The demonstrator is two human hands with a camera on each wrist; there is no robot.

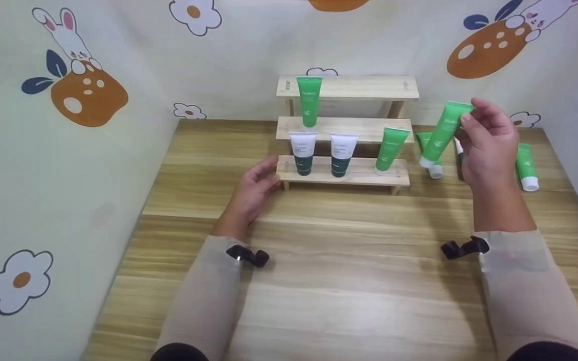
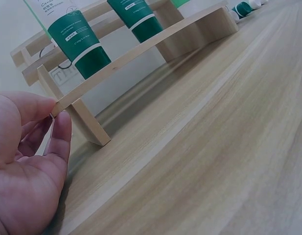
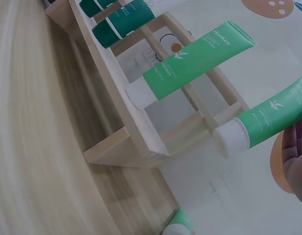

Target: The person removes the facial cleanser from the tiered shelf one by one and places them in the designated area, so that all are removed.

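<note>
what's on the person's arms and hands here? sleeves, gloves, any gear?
Both hands are bare: left hand, right hand, no gloves or rings visible. Both forearms wear long, close-fitting beige sleeves ending at the wrists, with a dark layer showing at the frame's bottom edge. Each wrist carries a small black camera mount on its inner side. No cables visible.

Bright, even light, seemingly overhead; soft shadows on pale wooden worktop point(image 1: 319, 281). Wrist views soft, slightly blurred; edges bowed. No glare.
</note>
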